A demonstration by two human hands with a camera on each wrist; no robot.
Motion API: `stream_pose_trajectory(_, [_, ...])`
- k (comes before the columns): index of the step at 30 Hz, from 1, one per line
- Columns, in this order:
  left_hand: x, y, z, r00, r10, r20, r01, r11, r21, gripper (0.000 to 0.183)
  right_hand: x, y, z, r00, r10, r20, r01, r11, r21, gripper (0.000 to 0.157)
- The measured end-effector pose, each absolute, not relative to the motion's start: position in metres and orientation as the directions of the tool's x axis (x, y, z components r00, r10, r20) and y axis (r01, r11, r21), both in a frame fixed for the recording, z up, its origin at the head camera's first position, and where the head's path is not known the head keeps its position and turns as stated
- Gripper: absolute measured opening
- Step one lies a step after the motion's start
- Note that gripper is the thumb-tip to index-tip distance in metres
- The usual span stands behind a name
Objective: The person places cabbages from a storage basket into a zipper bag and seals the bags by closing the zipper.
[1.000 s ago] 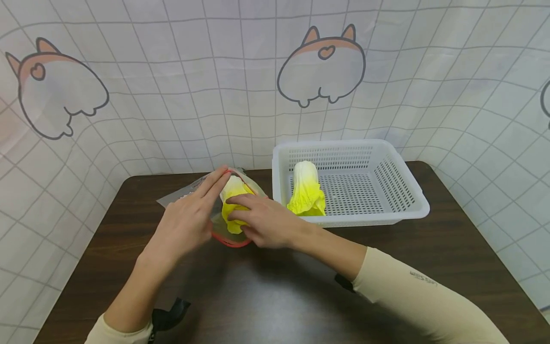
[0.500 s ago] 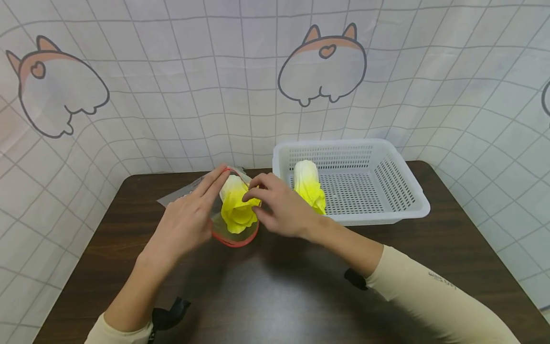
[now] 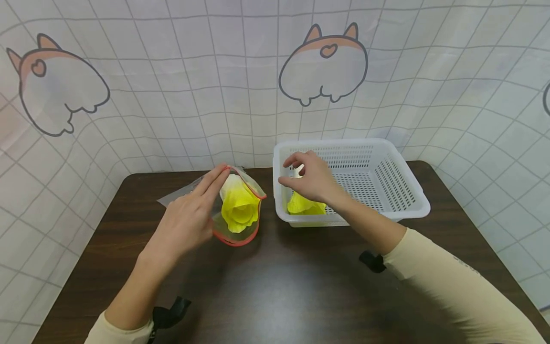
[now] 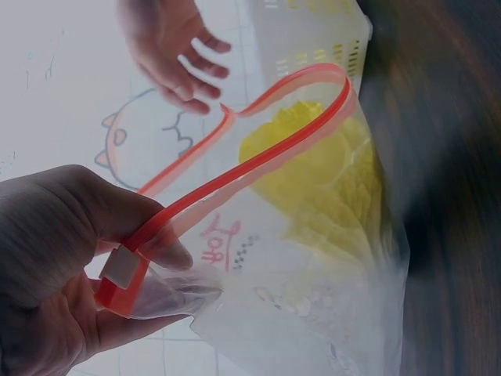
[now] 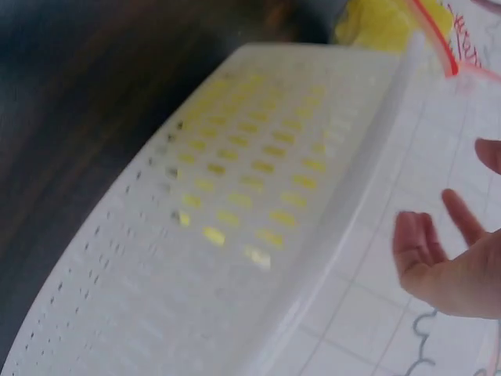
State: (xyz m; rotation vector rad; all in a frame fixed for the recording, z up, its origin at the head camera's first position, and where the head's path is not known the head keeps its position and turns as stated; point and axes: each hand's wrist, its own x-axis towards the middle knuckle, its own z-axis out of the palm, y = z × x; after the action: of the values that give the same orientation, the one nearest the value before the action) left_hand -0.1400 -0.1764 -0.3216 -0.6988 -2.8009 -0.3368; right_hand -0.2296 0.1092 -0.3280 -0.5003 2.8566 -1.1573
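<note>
My left hand (image 3: 186, 217) pinches the red-edged mouth of a clear zip bag (image 4: 368, 298), close to its white slider (image 4: 120, 266). The bag's mouth gapes. Inside it lies a napa cabbage (image 3: 239, 205), white at the far end, with yellow leaves toward the opening. Over the left end of a white plastic basket (image 3: 414, 203) hovers my right hand (image 3: 313, 179), fingers loosely bent and holding nothing. Below that hand a second napa cabbage (image 3: 305, 205) lies in the basket, its white part mostly hidden. In the right wrist view its yellow shows through the basket's slots.
The dark wooden table (image 3: 275, 291) carries both bag and basket. A white grid-patterned curtain (image 3: 180, 95) with cartoon dogs hangs close behind them. Black straps (image 3: 169, 315) hang at the wrists.
My right hand has let go of the cabbage in the bag and moved right, over the basket. The left hand keeps its hold on the bag's edge.
</note>
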Motion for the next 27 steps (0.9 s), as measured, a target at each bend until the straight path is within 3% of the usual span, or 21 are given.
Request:
stream_pose_trajectory(6, [-0.141,-0.176,-0.321,-0.857,0.431,0.283,0.487,0.857,0.17,0.105,-0.243,0.124,-0.319,-0.971,-0.226,-0.08,-0.119,0.745,-0.656,0.044])
stream_pose_trajectory(22, [-0.139,-0.179,-0.322,-0.859,0.425,0.286,0.484,0.857,0.177,0.106,-0.276,0.142,-0.343,-0.941,-0.112,-0.318,0.103,0.804,-0.586,0.07])
stream_pose_trajectory(27, [-0.14,-0.178,-0.323,-0.856,0.427,0.291,0.488,0.854,0.18,0.105,-0.277,0.138,-0.348,-0.921,-0.083,-0.382,0.171,0.794,-0.584,0.086])
